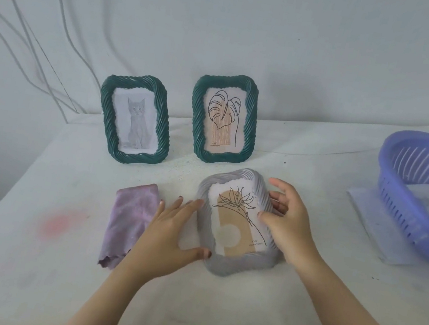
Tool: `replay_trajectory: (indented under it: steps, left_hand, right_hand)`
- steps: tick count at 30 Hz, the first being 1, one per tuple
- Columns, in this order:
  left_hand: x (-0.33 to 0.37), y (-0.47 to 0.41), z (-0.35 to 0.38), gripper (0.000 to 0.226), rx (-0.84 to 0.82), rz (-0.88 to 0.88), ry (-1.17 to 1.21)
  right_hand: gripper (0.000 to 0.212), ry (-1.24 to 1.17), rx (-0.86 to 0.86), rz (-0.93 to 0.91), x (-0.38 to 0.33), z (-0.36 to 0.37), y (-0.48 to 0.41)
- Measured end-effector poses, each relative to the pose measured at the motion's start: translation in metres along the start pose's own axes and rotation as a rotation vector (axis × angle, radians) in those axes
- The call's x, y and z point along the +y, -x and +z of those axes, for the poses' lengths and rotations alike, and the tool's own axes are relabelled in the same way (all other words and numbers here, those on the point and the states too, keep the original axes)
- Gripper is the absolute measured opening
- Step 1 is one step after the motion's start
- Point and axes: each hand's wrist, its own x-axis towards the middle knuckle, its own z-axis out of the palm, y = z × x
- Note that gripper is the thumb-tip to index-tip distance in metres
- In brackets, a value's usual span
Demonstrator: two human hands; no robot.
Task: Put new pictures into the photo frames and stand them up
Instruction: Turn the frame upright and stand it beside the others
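Note:
A grey ribbed photo frame (222,266) lies face up on the white table, holding a line drawing of a flower on tan paper. My left hand (169,228) grips its left edge, thumb under the lower corner. My right hand (287,221) holds its right edge, fingers curled over the rim. Behind it two dark green frames stand upright. The left green frame (104,116) shows a grey cat. The right green frame (251,128) shows a leaf drawing.
A folded purple cloth (129,216) lies just left of my left hand. A purple slotted basket (399,197) sits at the right on a pale sheet (374,229), with papers inside. White cables (43,45) hang down the wall at the back left.

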Motion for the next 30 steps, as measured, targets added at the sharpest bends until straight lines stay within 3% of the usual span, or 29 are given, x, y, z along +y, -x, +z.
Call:
replay_trajectory:
  steps: [2,6,8,16,23,30]
  left_hand:
    - [0.004,-0.004,0.001,0.088,-0.018,0.0,0.179]
    - [0.015,-0.013,-0.003,0.066,0.05,0.009,0.866]
    - [0.02,-0.019,-0.005,0.058,0.073,-0.018,1.023]
    - [0.041,-0.04,-0.001,0.06,0.095,0.04,1.029]
    - [0.058,-0.046,-0.001,0.06,0.127,0.048,0.966]
    - [0.069,-0.052,-0.003,0.063,0.142,0.081,0.932]
  right_hand:
    - [0.065,-0.144,-0.015,0.033,-0.002,-0.007,-0.002]
    - [0.071,-0.302,0.003,-0.012,-0.005,-0.021,-0.002]
    - [0.072,-0.327,-0.009,-0.035,-0.006,-0.027,0.0]
    - [0.075,-0.321,-0.064,-0.032,-0.003,-0.054,0.002]
    - [0.04,-0.321,-0.236,0.092,0.004,-0.073,-0.001]
    - [0.054,-0.352,-0.302,0.023,-0.001,-0.084,-0.007]
